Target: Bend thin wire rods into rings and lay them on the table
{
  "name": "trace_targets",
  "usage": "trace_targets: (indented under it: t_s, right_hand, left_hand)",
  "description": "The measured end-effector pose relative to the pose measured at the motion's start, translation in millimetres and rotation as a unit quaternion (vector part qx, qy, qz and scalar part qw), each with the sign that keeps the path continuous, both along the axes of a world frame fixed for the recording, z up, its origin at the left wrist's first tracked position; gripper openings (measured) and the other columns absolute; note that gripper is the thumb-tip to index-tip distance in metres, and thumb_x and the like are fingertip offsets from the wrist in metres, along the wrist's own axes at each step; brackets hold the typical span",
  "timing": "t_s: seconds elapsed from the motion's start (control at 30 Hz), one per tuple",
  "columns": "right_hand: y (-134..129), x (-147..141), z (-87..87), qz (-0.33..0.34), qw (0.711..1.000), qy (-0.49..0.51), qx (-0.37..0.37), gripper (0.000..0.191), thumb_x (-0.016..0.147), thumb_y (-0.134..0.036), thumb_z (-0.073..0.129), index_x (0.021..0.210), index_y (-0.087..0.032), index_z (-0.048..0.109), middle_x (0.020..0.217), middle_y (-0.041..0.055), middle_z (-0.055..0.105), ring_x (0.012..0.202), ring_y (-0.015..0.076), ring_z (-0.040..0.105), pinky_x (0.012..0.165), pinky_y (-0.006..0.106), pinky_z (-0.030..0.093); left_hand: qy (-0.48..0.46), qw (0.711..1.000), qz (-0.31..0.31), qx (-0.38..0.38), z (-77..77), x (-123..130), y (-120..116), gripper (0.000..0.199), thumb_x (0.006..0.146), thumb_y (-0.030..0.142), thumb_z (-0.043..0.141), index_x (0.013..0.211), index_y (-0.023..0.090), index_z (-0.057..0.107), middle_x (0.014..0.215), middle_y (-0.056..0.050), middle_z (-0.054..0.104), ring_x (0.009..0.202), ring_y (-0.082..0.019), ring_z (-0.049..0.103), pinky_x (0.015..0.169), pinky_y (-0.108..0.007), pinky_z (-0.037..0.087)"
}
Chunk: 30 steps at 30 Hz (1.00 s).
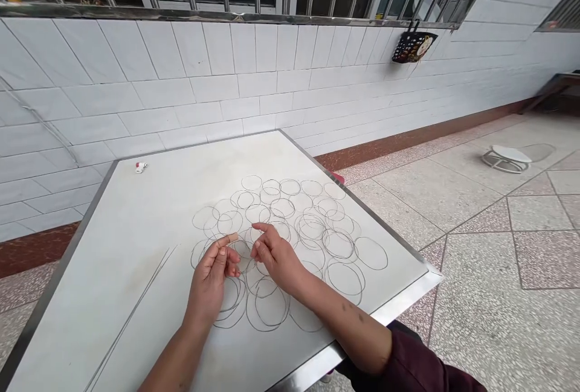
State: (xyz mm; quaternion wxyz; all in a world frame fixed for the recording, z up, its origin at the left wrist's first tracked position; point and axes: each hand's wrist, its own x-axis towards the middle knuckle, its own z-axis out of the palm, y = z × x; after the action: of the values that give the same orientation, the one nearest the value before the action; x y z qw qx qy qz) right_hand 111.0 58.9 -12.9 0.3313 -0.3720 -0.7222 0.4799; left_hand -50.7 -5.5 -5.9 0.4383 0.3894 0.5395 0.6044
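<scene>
Many thin wire rings lie overlapping on the white table, around and beneath both hands. Over their left part is my left hand, its thumb pressed near the index finger, which has a tan wrap at its tip. My right hand is just to the right, index finger stretched toward the left hand and the other fingers curled. The two hands are apart. Whatever either one holds is too small to make out. Several long straight wires rest on the table at the left.
Small red and white items sit at the table's far left corner. A tiled wall with barred windows stands behind. A patterned bag hangs from the bars. On the floor at the right is a low round stool.
</scene>
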Motion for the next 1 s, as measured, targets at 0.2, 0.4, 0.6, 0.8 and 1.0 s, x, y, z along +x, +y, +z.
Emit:
trace_targets:
  t_s: [0.2, 0.4, 0.6, 0.8, 1.0]
  right_hand:
    - [-4, 1, 6.0, 0.043, 0.993, -0.098, 0.045, 0.034, 0.102, -0.02, 0.038, 0.136, -0.021, 0.042, 0.094, 0.003, 0.069, 0.082, 0.0179, 0.065, 0.075, 0.034, 0.049]
    - [-10, -1, 6.3, 0.067, 0.963, -0.219, 0.145, 0.032, 0.101, -0.021, 0.042, 0.132, -0.019, 0.05, 0.092, 0.0077, 0.07, 0.081, 0.0226, 0.066, 0.069, 0.033, 0.046]
    - [-13, -2, -8.2, 0.072, 0.95, -0.224, 0.206, 0.03, 0.095, -0.013, 0.046, 0.121, -0.02, 0.058, 0.09, 0.009, 0.069, 0.076, 0.0233, 0.062, 0.063, 0.032, 0.043]
    - [-15, -1, -10.7, 0.114, 0.914, -0.267, 0.285, 0.04, 0.086, 0.001, 0.044, 0.116, -0.019, 0.06, 0.094, 0.0084, 0.068, 0.074, 0.0202, 0.058, 0.058, 0.031, 0.038]
    - [-14, 2, -10.3, 0.107, 0.915, -0.264, 0.287, 0.039, 0.087, 0.0, 0.044, 0.113, -0.022, 0.063, 0.096, 0.0069, 0.068, 0.073, 0.0191, 0.055, 0.058, 0.031, 0.036]
  left_hand:
    - [0.043, 0.999, 0.021, -0.011, 2.6, 4, 0, 0.044, 0.087, 0.046, 0.064, 0.124, 0.023, 0.071, 0.082, -0.005, 0.066, 0.06, -0.019, 0.058, 0.06, -0.035, 0.055]
    - [0.054, 0.996, 0.077, 0.01, 0.2, 8, -1, 0.04, 0.089, 0.022, 0.063, 0.128, 0.026, 0.069, 0.091, -0.005, 0.066, 0.059, -0.016, 0.056, 0.056, -0.03, 0.052]
    - [0.091, 0.993, 0.058, 0.037, -5.8, 9, -3, 0.04, 0.083, 0.013, 0.066, 0.12, 0.027, 0.073, 0.09, -0.005, 0.066, 0.06, -0.017, 0.055, 0.058, -0.028, 0.05]
    - [0.133, 0.988, 0.071, 0.026, -0.5, 11, -3, 0.033, 0.078, 0.002, 0.065, 0.098, 0.025, 0.081, 0.095, -0.007, 0.068, 0.073, -0.021, 0.058, 0.06, -0.025, 0.045]
    - [0.108, 0.991, 0.08, -0.002, 2.1, 11, -5, 0.032, 0.077, 0.002, 0.063, 0.089, 0.026, 0.08, 0.083, -0.005, 0.069, 0.077, -0.024, 0.061, 0.064, -0.028, 0.048]
